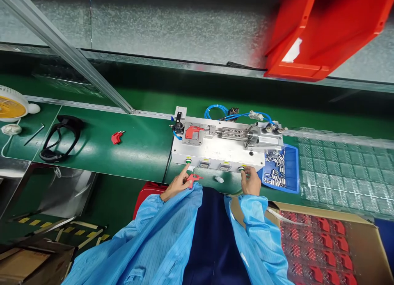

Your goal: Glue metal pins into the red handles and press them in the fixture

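Note:
My left hand (176, 185) is closed on a small red plastic part (193, 179) with a thin pointed end. Its index finger reaches up to the left green button (188, 160) on the front of a white bench fixture (221, 153). At the right green button (241, 169), my right hand (252, 182) rests with the thumb against it and the other fingers bent but apart from the thumb. A similar red part (192, 132) sits in the fixture's left nest, its metal shaft pointing toward the clamp mechanism (235, 133).
Another red part (116, 137) lies left on the green bench, near a black strap-like band (61, 139) and a fan (12, 104). Right of the fixture are a blue tray (294, 170) of metal pins and clear blister trays (344, 174). A carton (366, 244) holds red parts. A red bin (298, 67) hangs above.

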`<state>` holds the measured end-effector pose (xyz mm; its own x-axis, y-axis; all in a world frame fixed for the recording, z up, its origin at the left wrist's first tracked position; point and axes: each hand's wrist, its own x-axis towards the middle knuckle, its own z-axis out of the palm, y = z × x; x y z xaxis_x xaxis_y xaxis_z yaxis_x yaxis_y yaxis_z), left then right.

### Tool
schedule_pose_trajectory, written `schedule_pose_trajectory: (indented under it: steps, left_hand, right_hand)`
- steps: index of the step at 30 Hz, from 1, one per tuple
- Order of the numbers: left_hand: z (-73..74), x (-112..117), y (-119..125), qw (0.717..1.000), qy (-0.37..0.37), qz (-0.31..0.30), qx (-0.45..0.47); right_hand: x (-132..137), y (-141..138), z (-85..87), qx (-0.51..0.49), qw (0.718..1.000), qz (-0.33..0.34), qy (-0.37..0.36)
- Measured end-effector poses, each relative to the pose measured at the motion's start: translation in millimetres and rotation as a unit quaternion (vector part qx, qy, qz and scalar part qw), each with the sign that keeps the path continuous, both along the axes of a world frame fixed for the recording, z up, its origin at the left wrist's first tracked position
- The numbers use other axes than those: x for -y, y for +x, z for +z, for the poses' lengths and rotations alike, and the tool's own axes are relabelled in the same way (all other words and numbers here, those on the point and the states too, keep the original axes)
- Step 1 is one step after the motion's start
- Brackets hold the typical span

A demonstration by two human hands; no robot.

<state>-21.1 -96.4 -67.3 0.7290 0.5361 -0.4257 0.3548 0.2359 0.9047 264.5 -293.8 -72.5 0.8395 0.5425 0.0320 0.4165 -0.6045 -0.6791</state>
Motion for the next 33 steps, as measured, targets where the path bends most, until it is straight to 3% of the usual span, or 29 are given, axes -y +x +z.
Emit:
schedule_pose_trajectory:
  steps: [4,14,21,24,29,33]
  left_hand:
    - [-3.5,2,1,1.0,0.002,-0.01,0.006]
    - [-10.7,1,3,0.991,0.069,-0.109,-0.045]
    - [-17.4,3,-3,0.992,0.069,-0.093,-0.053]
    - [-18.3,-2,-5,0.997,0.059,-0.054,-0.023]
    - [2.1,-21,16,0.998,0.046,0.028,0.037]
    - [22.3,-33,36,0.995,0.044,0.054,0.069]
  right_hand:
    - [0,0,0.5,0.0,1.0,-0.002,-0.002]
    - [-3,1,-8.2,0.022,0.998,-0.042,-0.033]
    - [1,-5,0.6,-0.04,0.999,-0.028,-0.022]
    - [11,-14,6.8,-0.065,0.998,-0.019,0.002]
    - [18,-32,2.7,-0.088,0.993,-0.064,0.034]
    - [16,-40,-0.6,-0.094,0.993,-0.055,0.043]
